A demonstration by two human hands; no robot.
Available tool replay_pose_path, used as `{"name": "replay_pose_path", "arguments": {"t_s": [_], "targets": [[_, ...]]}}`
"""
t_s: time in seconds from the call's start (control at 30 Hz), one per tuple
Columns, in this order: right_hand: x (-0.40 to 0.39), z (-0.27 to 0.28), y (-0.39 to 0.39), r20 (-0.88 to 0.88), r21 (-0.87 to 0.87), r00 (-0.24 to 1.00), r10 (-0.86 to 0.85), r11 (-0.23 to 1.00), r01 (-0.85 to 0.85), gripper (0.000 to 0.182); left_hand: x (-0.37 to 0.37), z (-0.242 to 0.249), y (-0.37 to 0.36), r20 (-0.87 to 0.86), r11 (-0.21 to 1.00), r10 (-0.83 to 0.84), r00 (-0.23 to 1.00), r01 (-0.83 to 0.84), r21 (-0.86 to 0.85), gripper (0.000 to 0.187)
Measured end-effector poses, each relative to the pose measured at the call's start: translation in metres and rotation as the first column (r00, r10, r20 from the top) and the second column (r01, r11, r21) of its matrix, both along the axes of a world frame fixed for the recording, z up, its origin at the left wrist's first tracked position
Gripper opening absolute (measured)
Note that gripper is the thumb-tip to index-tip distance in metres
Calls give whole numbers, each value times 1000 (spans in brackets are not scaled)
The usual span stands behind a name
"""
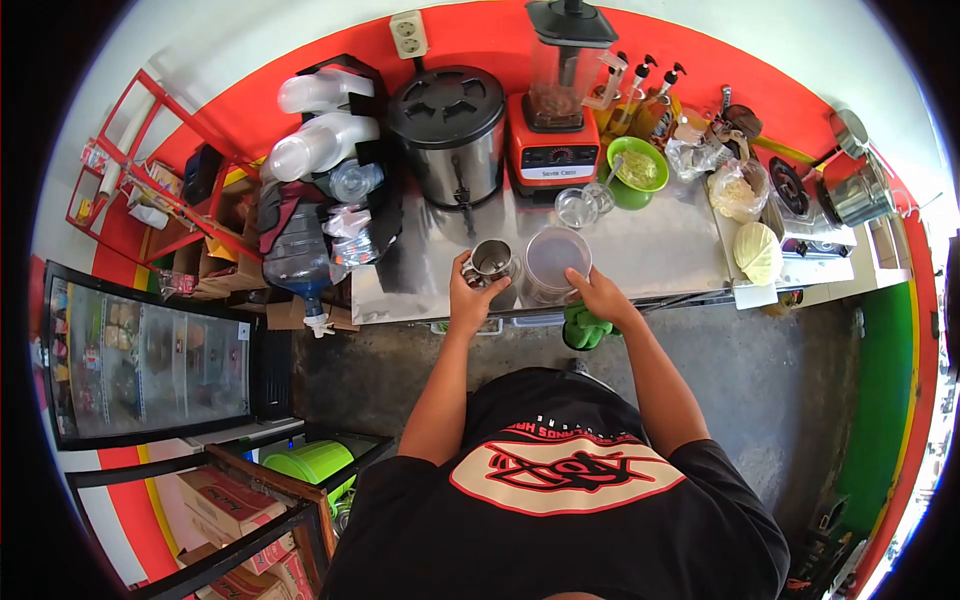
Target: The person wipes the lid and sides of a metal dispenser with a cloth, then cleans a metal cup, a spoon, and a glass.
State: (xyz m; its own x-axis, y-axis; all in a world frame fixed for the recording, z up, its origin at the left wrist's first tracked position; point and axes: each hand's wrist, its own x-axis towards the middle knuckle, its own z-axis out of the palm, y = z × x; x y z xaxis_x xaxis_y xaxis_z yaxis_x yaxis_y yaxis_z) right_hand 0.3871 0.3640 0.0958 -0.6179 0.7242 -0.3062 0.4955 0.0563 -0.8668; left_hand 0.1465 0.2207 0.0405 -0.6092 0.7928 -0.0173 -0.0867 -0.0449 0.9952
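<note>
My left hand [472,300] is wrapped round a small metal cup [491,258] near the front edge of the steel table [400,275]. Just to its right stands a large clear plastic container [558,258], gripped at its right side by my right hand [597,292]. Liquid or a cloudy bottom shows inside the container; I cannot tell which. Behind it are small clear glasses [577,207]. A green bowl [638,170] with pale food and a spoon sits further back to the right.
A red blender [555,150] and a steel drink dispenser [452,140] stand at the back. Stacked plastic cups [325,145] are at the left. On the right are a cabbage [757,252], a stove and pots [858,192]. Green cloth-like material [586,328] hangs at the front edge.
</note>
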Motion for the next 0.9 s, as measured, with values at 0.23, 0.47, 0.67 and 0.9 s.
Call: {"name": "replay_pose_path", "arguments": {"t_s": [0.23, 0.47, 0.67, 0.9], "targets": [[-58, -11, -4, -235, -202, 969, -75, 979, 27, 69, -22, 32, -7, 84, 981, 105, 991, -117, 155, 87], [-100, -24, 1, -233, -149, 968, -96, 987, 62, 63, -36, 47, 29, -64, 984, 54, 996, -42, 174, 88], [-109, -4, -9, -236, -375, 950, -206, 921, 107, 64, -33, 57, 43, -170, 990, 69, 983, -47, 130, 90], [-103, 7, -6, -268, -500, 936, -229, 863, 68, 65, -30, 42, 51, -198, 992, 11, 980, 14, 124, 82]]}}
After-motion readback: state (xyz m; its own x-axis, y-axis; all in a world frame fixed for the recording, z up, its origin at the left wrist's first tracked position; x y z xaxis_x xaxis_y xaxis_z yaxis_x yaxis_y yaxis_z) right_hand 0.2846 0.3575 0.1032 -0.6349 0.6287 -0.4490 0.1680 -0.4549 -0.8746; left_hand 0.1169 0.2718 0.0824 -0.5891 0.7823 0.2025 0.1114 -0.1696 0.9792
